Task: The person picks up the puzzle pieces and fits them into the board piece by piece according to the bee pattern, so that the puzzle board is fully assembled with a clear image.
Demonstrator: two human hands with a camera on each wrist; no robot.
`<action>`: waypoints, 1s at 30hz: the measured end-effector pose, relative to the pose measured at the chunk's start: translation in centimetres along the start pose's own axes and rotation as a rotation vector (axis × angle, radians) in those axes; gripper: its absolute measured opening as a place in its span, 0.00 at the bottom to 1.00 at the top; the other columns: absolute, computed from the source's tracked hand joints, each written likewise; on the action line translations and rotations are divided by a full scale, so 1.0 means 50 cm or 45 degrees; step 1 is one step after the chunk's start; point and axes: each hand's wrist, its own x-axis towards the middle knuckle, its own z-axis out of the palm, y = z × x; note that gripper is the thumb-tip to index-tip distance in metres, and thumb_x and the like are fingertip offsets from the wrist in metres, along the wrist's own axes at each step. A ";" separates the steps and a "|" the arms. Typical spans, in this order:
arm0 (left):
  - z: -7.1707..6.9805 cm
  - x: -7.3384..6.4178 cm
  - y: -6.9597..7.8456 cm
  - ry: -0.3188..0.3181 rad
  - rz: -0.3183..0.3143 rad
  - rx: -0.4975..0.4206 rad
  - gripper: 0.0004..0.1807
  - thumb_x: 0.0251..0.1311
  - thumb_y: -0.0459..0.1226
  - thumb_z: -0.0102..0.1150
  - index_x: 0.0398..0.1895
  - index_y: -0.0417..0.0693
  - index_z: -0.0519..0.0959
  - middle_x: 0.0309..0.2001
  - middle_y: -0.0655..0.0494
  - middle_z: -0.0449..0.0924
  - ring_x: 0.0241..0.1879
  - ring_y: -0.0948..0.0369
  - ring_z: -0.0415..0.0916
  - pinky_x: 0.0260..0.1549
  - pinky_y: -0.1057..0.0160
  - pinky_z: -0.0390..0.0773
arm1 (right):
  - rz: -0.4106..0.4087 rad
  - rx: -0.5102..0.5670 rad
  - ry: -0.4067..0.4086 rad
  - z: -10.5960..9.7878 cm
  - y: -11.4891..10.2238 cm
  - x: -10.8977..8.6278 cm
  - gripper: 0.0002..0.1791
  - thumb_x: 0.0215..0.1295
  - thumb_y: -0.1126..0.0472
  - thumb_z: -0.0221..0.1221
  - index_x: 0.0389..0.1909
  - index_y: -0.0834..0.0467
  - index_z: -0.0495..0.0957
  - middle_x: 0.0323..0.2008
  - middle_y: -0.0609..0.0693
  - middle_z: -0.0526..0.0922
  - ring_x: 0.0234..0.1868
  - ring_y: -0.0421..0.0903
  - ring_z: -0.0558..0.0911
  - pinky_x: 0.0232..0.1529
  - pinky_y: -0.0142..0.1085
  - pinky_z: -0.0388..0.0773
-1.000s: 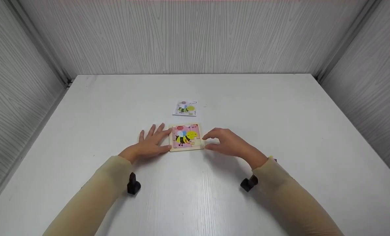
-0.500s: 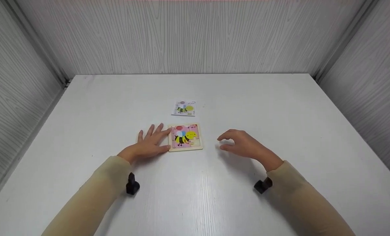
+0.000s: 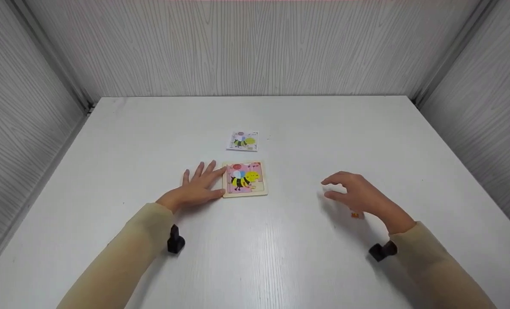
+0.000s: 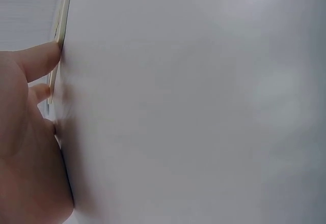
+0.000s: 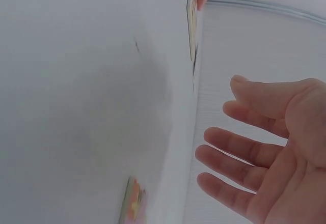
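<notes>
A square wooden puzzle tray (image 3: 259, 187) lies mid-table with a bee picture on pink; bare wood shows at its lower right corner. My left hand (image 3: 196, 190) rests spread beside it, thumb and index fingertips touching its left edge. In the left wrist view, thumb (image 4: 43, 60) and tray edge meet. Well to the right, my right hand (image 3: 357, 194) hovers above the table, fingers gently bent and holding nothing. Partly hidden beneath it lies a loose puzzle piece (image 3: 356, 215) with an orange mark; the right wrist view shows this piece (image 5: 133, 202) on the tabletop.
Behind the tray lies a square card (image 3: 242, 141) printed with the same bee. Grey wood-grain panels (image 3: 255, 51) rise at the back and both sides of the white table (image 3: 237, 257). Each wrist carries a small black camera mount (image 3: 176, 241).
My right hand has drawn away from the tray's right edge and moved far to the right, over the loose piece. The left hand has stayed at the tray's left edge.
</notes>
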 end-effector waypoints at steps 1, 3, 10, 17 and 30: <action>0.000 0.000 0.000 -0.002 0.000 0.004 0.39 0.63 0.59 0.41 0.74 0.61 0.42 0.74 0.50 0.26 0.70 0.48 0.18 0.58 0.40 0.18 | 0.017 0.001 0.005 -0.004 0.006 -0.007 0.20 0.63 0.56 0.60 0.53 0.60 0.76 0.51 0.53 0.77 0.55 0.56 0.72 0.54 0.53 0.67; 0.000 0.000 0.000 -0.008 0.001 0.013 0.39 0.63 0.59 0.40 0.74 0.61 0.42 0.74 0.50 0.26 0.70 0.48 0.17 0.58 0.40 0.18 | 0.053 0.004 0.011 -0.010 0.017 -0.018 0.20 0.63 0.55 0.59 0.53 0.59 0.76 0.52 0.54 0.77 0.55 0.56 0.72 0.55 0.52 0.67; -0.001 -0.001 0.002 -0.018 0.022 0.019 0.40 0.64 0.59 0.40 0.74 0.59 0.41 0.73 0.49 0.25 0.69 0.48 0.17 0.58 0.39 0.18 | 0.111 -0.051 0.023 -0.029 0.044 -0.060 0.19 0.63 0.56 0.59 0.53 0.60 0.76 0.52 0.55 0.76 0.55 0.57 0.72 0.54 0.53 0.67; -0.001 0.005 0.002 -0.026 -0.010 0.038 0.40 0.63 0.61 0.39 0.74 0.61 0.40 0.73 0.52 0.25 0.69 0.50 0.16 0.59 0.41 0.18 | 0.130 -0.088 0.051 -0.036 0.065 -0.094 0.18 0.62 0.56 0.60 0.51 0.60 0.77 0.52 0.55 0.77 0.55 0.57 0.72 0.52 0.54 0.68; -0.001 0.001 0.004 0.019 0.030 0.029 0.41 0.63 0.61 0.40 0.74 0.55 0.43 0.73 0.47 0.28 0.70 0.47 0.19 0.58 0.38 0.20 | 0.066 -0.180 0.072 -0.034 0.102 -0.123 0.19 0.54 0.59 0.66 0.46 0.62 0.78 0.46 0.53 0.79 0.51 0.55 0.75 0.50 0.52 0.69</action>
